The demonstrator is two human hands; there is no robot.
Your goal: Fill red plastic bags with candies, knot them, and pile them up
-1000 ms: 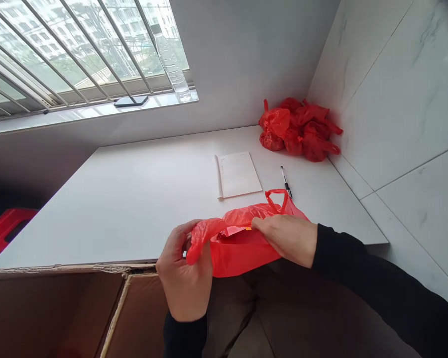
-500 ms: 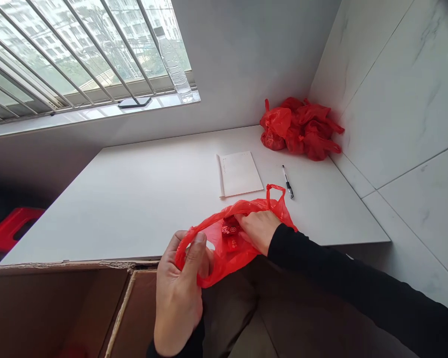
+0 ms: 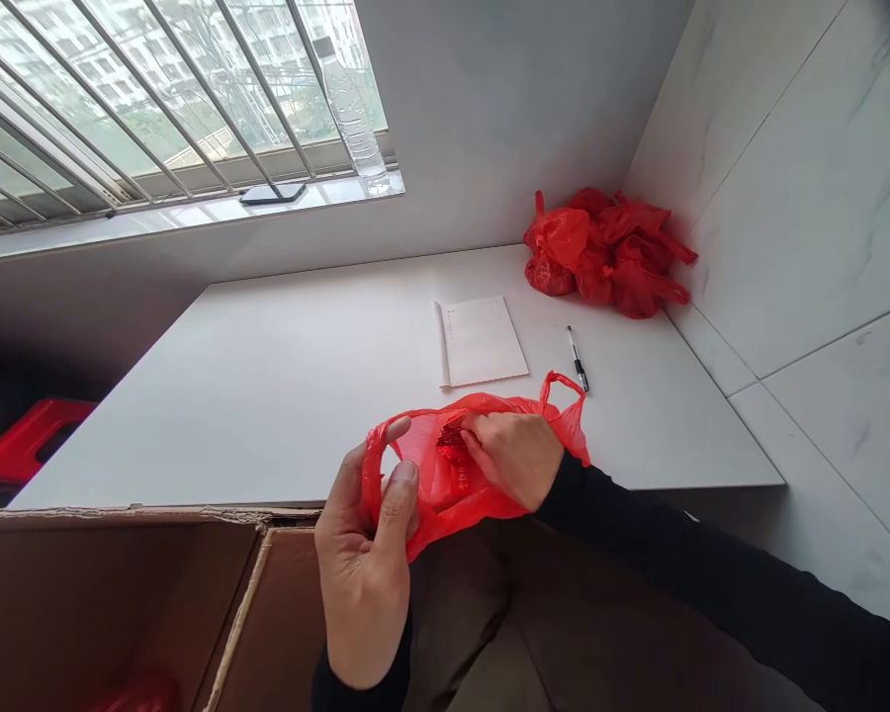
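Observation:
A thin red plastic bag (image 3: pixel 452 522) hangs with its mouth open at the table's front edge. My left hand (image 3: pixel 371 569) holds it by one handle, which loops round the fingers, with the thumb on the near side. My right hand (image 3: pixel 515 453) reaches into the mouth from the right, its fingers closed at the edge of a shiny red packet (image 3: pixel 454 435). More red wrapping shows below that packet; the bag's bottom is out of sight. The other handle stands up loose beside my right wrist.
A notepad (image 3: pixel 484 341) and a black pen (image 3: pixel 577 361) lie on the white table (image 3: pixel 304 386). Several red bags (image 3: pixel 608 252) are piled in the back right corner. An open cardboard box (image 3: pixel 119 583) stands at lower left. A bottle (image 3: pixel 354 124) stands on the sill.
My left hand has shifted slightly right, its fingers opening the handle loop more. My right hand has turned, and the red packet at its fingertips has tilted. The view has shifted a little.

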